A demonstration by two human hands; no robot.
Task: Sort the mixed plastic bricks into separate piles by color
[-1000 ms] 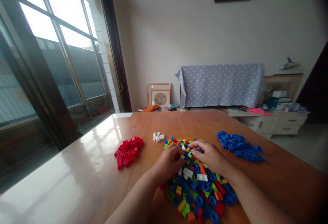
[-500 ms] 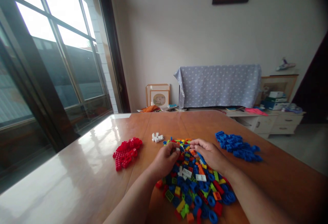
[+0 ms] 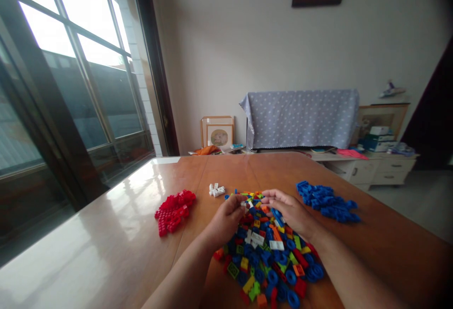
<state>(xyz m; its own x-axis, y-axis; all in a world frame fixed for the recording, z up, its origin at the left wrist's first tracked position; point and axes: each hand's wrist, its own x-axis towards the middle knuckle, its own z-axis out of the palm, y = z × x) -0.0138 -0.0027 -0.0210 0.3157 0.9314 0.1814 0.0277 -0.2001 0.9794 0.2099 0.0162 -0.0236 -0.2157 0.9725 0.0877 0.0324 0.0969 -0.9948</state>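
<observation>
A mixed pile of toy building bricks [image 3: 260, 252], with blue, green, yellow, orange, red and white pieces, lies before me on the wooden table. At its upper left, my left hand [image 3: 229, 214] pinches a small white brick [image 3: 244, 204] between thumb and fingers. My right hand [image 3: 288, 209] hovers over the pile's upper right, fingers bent forward. A blue brick [image 3: 277, 216] sits against the underside of that hand, seemingly held by the lower fingers, which are partly hidden. Some white bricks [image 3: 276, 245] lie on top of the pile.
A heap of red bricks [image 3: 174, 212] is on the left. Beyond my left hand sits a small group of white bricks [image 3: 216, 190]. Blue bricks [image 3: 327, 201] form a heap on the right. The table [image 3: 116, 257] reaches toward a low cabinet [image 3: 382, 170] by the wall.
The blue brick at my right hand has turned slightly and shows more of its face. My left hand keeps its pinch, shifted very little. The heaps look unchanged.
</observation>
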